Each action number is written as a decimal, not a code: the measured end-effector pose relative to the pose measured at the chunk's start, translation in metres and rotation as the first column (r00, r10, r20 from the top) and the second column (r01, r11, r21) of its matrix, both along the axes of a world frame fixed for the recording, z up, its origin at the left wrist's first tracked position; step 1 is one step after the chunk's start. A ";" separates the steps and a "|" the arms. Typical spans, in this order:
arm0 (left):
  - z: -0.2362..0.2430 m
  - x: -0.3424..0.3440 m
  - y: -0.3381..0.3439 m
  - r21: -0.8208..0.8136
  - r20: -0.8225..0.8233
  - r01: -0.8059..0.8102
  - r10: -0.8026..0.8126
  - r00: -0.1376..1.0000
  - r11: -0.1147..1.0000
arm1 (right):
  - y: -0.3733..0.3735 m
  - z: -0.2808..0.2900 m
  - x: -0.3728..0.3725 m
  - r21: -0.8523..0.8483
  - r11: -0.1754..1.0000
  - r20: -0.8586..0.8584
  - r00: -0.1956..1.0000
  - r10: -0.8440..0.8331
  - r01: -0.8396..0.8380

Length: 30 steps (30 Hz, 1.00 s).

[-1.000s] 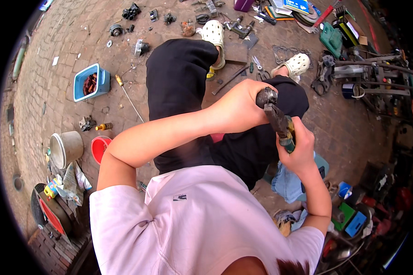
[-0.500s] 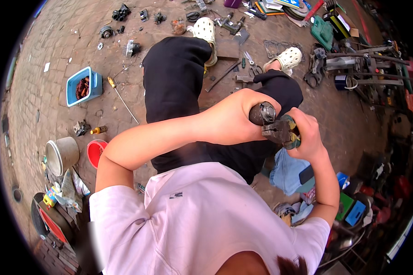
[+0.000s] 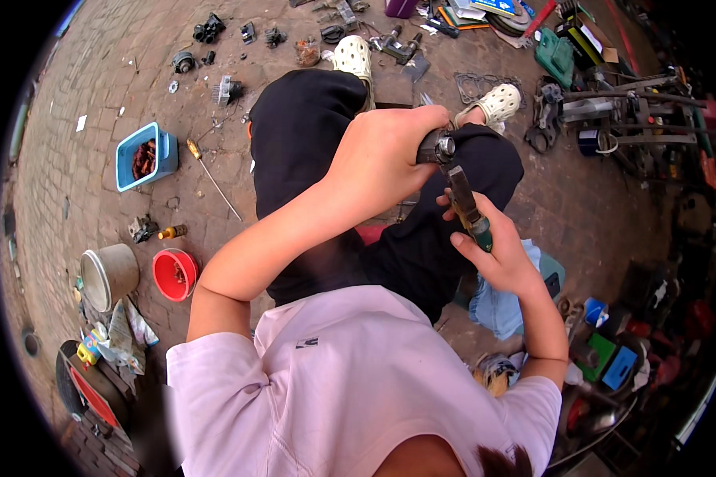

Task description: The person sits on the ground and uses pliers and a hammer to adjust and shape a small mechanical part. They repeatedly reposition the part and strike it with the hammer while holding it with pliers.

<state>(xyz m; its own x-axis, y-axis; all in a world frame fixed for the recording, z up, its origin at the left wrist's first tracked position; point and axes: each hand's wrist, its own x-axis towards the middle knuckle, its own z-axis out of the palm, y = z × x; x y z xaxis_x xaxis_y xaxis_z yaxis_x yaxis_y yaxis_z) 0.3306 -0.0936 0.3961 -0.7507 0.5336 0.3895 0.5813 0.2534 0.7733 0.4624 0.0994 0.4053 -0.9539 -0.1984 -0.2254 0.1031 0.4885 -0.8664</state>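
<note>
My left hand (image 3: 383, 155) is closed around a dark, rounded metal part (image 3: 429, 149) with a shiny ring-shaped end. Most of that part is hidden inside the fist, so I cannot tell its exact kind. In my right hand (image 3: 501, 250) is a pair of pliers (image 3: 466, 200) with dark metal jaws and green-and-yellow grips. Their jaws point away from me, just below the metal part, with a small gap between the two. Both hands are above my thighs in black trousers (image 3: 294, 135).
A blue basin (image 3: 172, 151) with rusty-brown pieces stands at the left, beside a screwdriver (image 3: 213, 179). Nearer are a red bucket (image 3: 184, 254) and a whitish bucket (image 3: 123, 269). Metal parts lie on the far floor. Tools and metal frames (image 3: 644, 107) crowd the right.
My left hand has risen away from me and leftward with the metal part. The pliers have turned to point away from me and now stand apart from the part.
</note>
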 end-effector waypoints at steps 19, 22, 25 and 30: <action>-0.006 -0.006 0.000 -0.326 -0.328 -0.217 0.105 0.939 0.920 | -0.013 -0.010 0.007 0.153 0.982 -0.104 0.990 -0.093 0.108; -0.009 -0.009 0.002 -0.356 -0.384 -0.258 0.111 0.917 0.898 | -0.017 -0.006 0.005 0.144 0.982 -0.053 0.992 -0.112 0.119; -0.011 -0.012 0.005 -0.342 -0.426 -0.309 0.147 0.893 0.888 | -0.021 -0.005 0.003 0.115 0.983 0.011 0.989 -0.147 0.145; -0.018 -0.016 0.004 -0.224 -0.455 -0.332 0.202 0.867 0.916 | -0.029 -0.003 0.004 -0.043 0.986 0.063 0.986 -0.155 0.158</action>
